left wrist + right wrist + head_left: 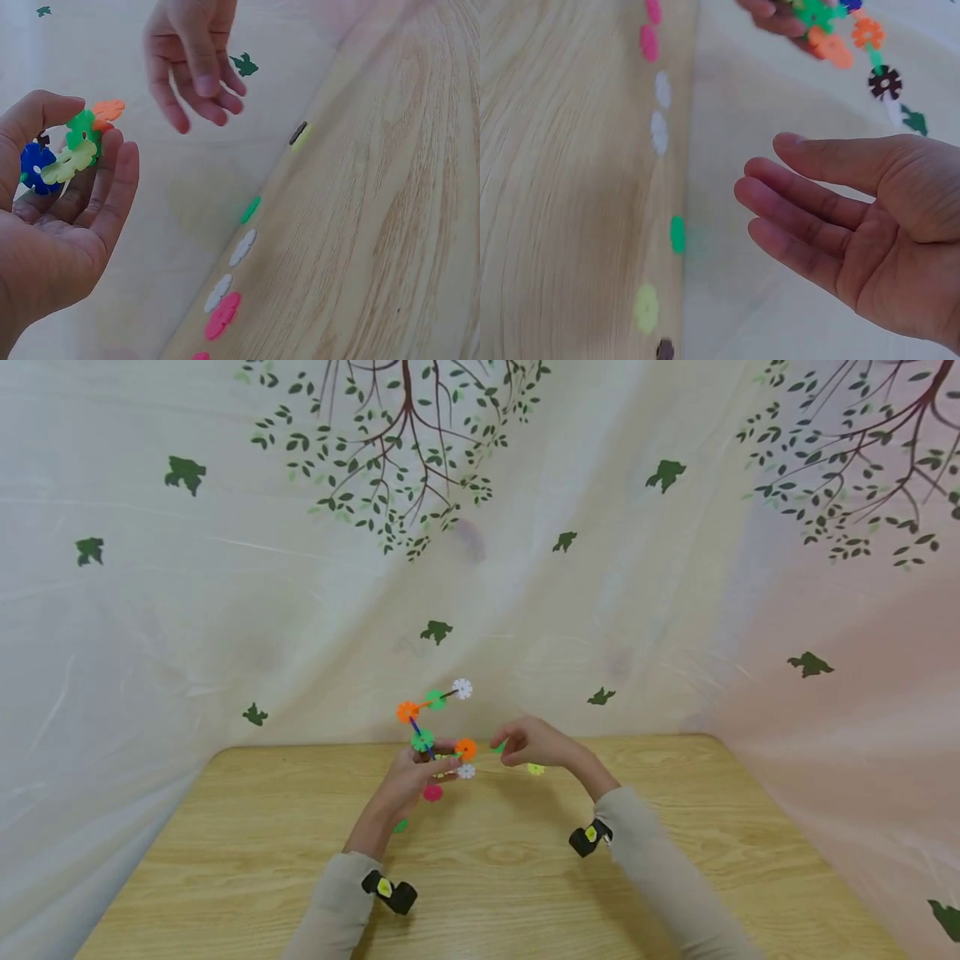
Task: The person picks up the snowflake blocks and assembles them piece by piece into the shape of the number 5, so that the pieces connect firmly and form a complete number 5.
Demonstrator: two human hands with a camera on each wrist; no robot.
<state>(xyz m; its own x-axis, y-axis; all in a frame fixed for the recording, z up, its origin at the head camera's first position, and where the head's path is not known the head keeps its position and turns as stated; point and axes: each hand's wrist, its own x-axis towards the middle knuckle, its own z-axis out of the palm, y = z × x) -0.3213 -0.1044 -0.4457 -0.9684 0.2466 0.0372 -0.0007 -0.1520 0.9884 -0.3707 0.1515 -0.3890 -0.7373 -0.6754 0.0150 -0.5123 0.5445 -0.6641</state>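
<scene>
My left hand (403, 783) holds up a chain of interlocking plastic snowflake discs (422, 741) above the table. Orange, green and white discs show along its upper part in the head view. In the left wrist view, thumb and fingers pinch its near end, where a green disc (81, 129), a pale yellow disc (71, 162) and a blue disc (37, 169) join. Off to the right, my right hand (538, 743) hangs in the air, its fingers loosely bent and holding nothing, as the right wrist view (855, 217) shows.
Loose discs lie along the table's far edge: a pink one (223, 316), two white ones (659, 133), a green one (677, 235), a yellow one (646, 308) and a dark brown one (665, 349). A cloth (525, 610) printed with trees hangs behind the wooden table (495, 877).
</scene>
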